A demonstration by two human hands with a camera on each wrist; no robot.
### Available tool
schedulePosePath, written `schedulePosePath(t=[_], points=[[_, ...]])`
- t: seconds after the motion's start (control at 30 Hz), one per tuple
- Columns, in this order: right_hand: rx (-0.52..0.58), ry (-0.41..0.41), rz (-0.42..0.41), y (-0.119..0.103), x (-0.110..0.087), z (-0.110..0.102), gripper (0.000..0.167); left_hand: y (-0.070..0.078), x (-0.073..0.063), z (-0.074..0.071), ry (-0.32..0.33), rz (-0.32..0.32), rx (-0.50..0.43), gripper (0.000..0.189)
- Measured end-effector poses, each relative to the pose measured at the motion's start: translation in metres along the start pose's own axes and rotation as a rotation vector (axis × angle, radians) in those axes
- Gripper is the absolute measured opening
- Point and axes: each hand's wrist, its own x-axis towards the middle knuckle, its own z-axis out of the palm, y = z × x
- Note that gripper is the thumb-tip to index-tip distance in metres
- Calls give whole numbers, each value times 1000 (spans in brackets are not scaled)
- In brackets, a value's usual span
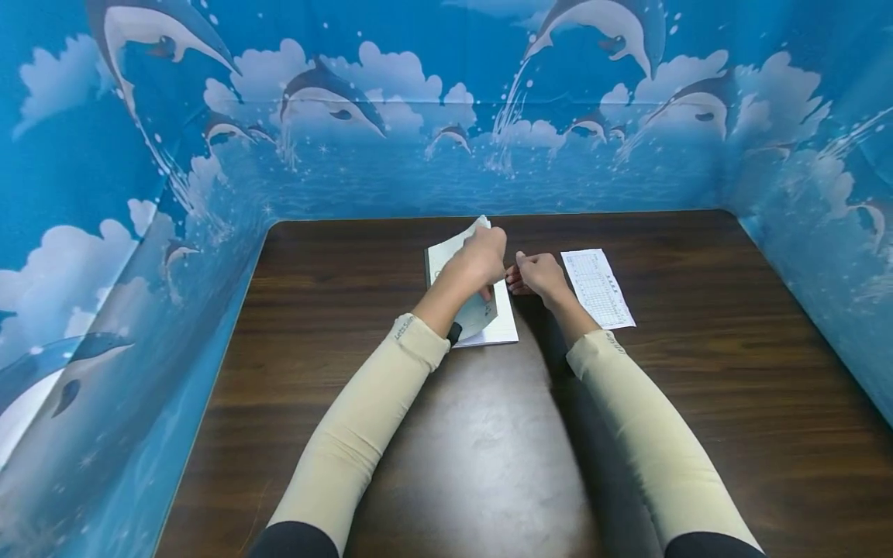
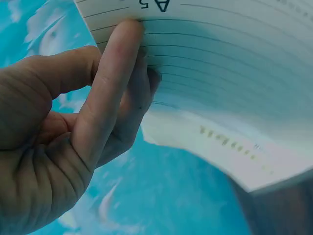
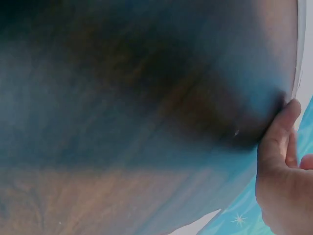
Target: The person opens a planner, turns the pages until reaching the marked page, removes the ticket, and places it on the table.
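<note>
An A5 notebook (image 1: 501, 329) lies on the table with a leaf lifted and curled over it. My left hand (image 1: 477, 260) pinches that leaf near its edge. The left wrist view shows the ruled leaf (image 2: 205, 63), marked "A5", bending away from the fingers of my left hand (image 2: 105, 103). Just off the notebook's right side is my right hand (image 1: 537, 274), thumb up and fingers loosely bent, gripping nothing. From the right wrist, the thumb of my right hand (image 3: 281, 156) appears close by the notebook's white edge (image 3: 303, 54).
A printed sheet with a table of small text (image 1: 598, 288) lies right of my right hand. The dark wooden table (image 1: 698, 372) runs back to a blue dolphin-print curtain (image 1: 391, 170), which also hangs along both sides.
</note>
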Motion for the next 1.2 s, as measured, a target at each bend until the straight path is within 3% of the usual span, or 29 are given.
schedulePosePath(t=[0.03, 0.07, 0.13, 0.2, 0.23, 0.27, 0.3, 0.37, 0.4, 0.57, 0.67, 0.8, 0.97, 1.07, 1.2], points=[[11, -15, 14, 0, 0, -1, 53, -8, 25, 15, -21, -9, -10, 23], [6, -22, 18, 0, -1, -1, 54, -9, 30, 21, -37, -15, -13, 21], [-48, -11, 14, 0, -3, 0, 54, -26, 72, 49, -49, -25, -4, 21], [-134, 7, -3, -1, -6, 2, 54, -28, 75, 61, -56, -48, 18, 27], [-173, 12, -11, -2, -8, 4, 53, -34, 85, 72, -55, -56, 24, 29], [-206, 18, -19, -3, -9, 6, 53, -34, 78, 74, -53, -62, 33, 32], [-229, 20, -21, -4, -10, 8, 53, -41, 88, 85, -54, -67, 29, 34], [-256, 10, -21, -7, -11, 12, 51, -39, 71, 85, -57, -68, 21, 35], [-263, 2, -20, -8, -11, 13, 51, -44, 76, 89, -53, -60, 20, 33], [-307, -50, -19, -11, -12, 12, 47, -26, 24, 68, -35, -41, 10, 35], [-338, -90, -18, -15, -11, 12, 47, -21, 2, 62, -4, -33, 39, 35], [-375, -125, -36, -17, -7, 10, 48, -23, -3, 66, 30, -16, 74, 36], [-348, -181, -89, -10, -8, 4, 47, -33, -6, 72, 38, 10, -9, 42], [-277, -219, -89, -2, -13, -4, 52, -44, -15, 72, 115, 39, -28, 39], [-197, -219, -74, 8, -26, -16, 65, -62, -36, 68, 315, 62, 28, 51]])
